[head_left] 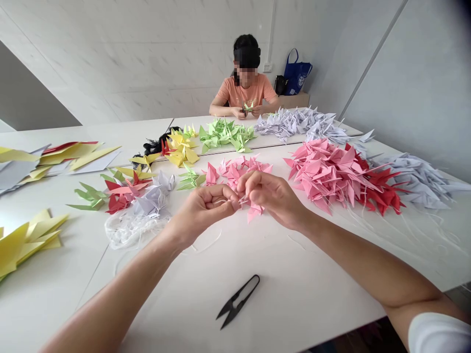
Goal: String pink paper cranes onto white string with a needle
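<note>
Both hands meet over the middle of the white table, fingertips pinched. My left hand (211, 208) is closed on a thin white string (221, 201). From the right, my right hand (270, 196) pinches the string where it meets a pink paper crane (254, 212) that hangs just below the fingers. How the string is looped there is too small to tell. Behind the hands lie more pink cranes (235, 171). Black thread snips (238, 301) rest on the table nearer to me, touched by neither hand.
Large pink pile (324, 171), red cranes (386, 191) and white cranes (415, 179) at right; green cranes (224, 133) behind; white string bundle (132, 228) and yellow paper (25, 240) at left. Across the table (184, 318) sits a person (246, 88) holding a green crane.
</note>
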The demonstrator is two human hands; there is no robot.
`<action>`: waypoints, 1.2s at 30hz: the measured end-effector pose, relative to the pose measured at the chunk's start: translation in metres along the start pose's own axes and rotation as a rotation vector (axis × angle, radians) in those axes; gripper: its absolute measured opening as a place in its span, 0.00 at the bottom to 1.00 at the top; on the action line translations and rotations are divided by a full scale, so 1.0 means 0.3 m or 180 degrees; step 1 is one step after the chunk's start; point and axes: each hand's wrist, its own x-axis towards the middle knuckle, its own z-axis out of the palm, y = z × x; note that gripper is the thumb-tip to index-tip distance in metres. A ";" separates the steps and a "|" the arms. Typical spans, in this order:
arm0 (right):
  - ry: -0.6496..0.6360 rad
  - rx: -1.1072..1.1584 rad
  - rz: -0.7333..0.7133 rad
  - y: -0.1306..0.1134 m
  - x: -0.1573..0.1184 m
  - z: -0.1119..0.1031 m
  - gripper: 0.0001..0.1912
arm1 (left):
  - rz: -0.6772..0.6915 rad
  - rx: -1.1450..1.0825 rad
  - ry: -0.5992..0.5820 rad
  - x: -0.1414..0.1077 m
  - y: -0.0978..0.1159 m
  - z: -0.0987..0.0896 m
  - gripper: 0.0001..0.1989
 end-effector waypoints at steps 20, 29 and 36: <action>0.0404 -0.1545 -0.0633 0.014 -0.023 0.039 0.09 | 0.0758 0.1896 0.0716 -0.037 0.028 0.031 0.05; 0.0450 -0.1793 -0.0681 0.017 -0.021 0.042 0.07 | 0.0726 0.1776 0.0767 -0.033 0.027 0.022 0.07; 0.0487 -0.1907 -0.0978 0.010 -0.019 0.033 0.05 | 0.0727 0.1901 0.0963 -0.031 0.028 0.021 0.08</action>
